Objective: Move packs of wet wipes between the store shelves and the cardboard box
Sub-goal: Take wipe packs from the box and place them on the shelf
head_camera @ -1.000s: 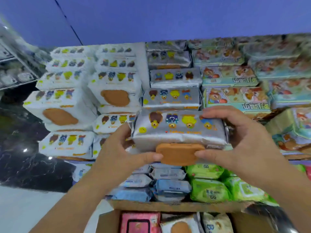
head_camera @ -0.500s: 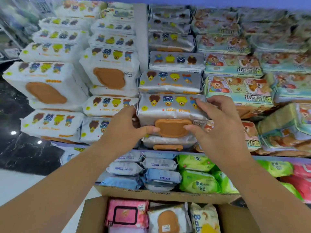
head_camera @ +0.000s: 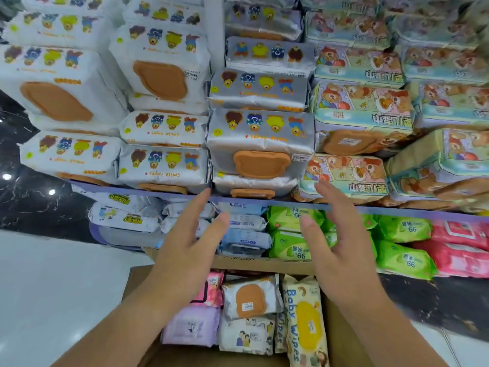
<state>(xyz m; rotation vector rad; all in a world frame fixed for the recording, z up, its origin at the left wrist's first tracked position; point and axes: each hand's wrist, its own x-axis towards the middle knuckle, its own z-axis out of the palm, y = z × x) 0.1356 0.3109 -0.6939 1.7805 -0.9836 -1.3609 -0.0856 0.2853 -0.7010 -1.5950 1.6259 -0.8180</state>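
Observation:
A silver pack of wet wipes (head_camera: 260,140) with bear pictures and an orange bear-shaped lid lies on the upper shelf, stacked on another silver pack (head_camera: 254,184). My left hand (head_camera: 189,239) and my right hand (head_camera: 330,234) hover just below and in front of it, fingers straight and spread, holding nothing. Below my arms stands the cardboard box (head_camera: 267,264) with several packs inside, among them a white pack with an orange lid (head_camera: 250,298), a yellow "Baby Wipes" pack (head_camera: 304,324) and a lilac pack (head_camera: 190,327).
White bear packs (head_camera: 161,72) fill the shelf to the left, green-blue bear packs (head_camera: 362,109) the right. The purple shelf edge (head_camera: 397,211) runs across. Lower shelf holds blue (head_camera: 243,234), green (head_camera: 402,229) and pink packs (head_camera: 460,250). White floor lies at the left.
Both hands have let go of the silver pack, which now lies on the stack on the shelf, and have drawn back and down with fingers spread.

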